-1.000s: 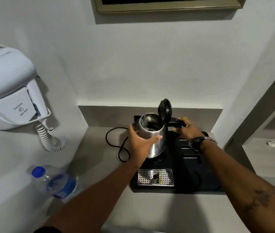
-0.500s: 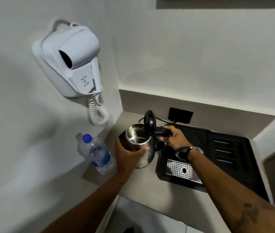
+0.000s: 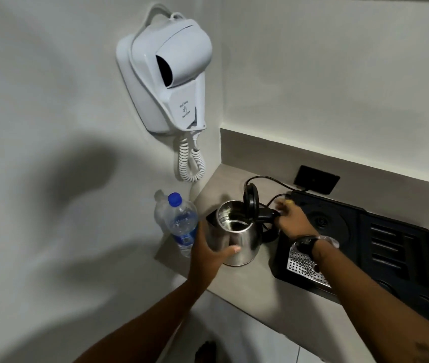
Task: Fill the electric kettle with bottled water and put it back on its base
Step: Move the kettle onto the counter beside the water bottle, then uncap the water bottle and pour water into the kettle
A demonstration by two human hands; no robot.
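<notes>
The left hand (image 3: pixel 209 254) is nearest: its palm and fingers wrap the steel wall of the kettle (image 3: pixel 235 238), with the thumb lying across the front. The kettle stands on the counter (image 3: pixel 255 286), upright, its black lid (image 3: pixel 251 204) lifted open so the shiny inside shows. The right hand (image 3: pixel 290 218) is closed around the kettle's black handle (a watch (image 3: pixel 309 242) sits on that wrist). Just left of the kettle, the water bottle (image 3: pixel 180 224) stands upright near the wall, with its blue cap (image 3: pixel 174 199) on. To the right lies the black tray (image 3: pixel 391 247), holding a perforated metal grate (image 3: pixel 303 265) in front and the round kettle base (image 3: pixel 324 224) behind; the kettle is off this base. Farther back a black cord (image 3: pixel 268 179) runs toward a wall socket (image 3: pixel 316 179). A white hair dryer (image 3: pixel 169 72) hangs on the wall above.
</notes>
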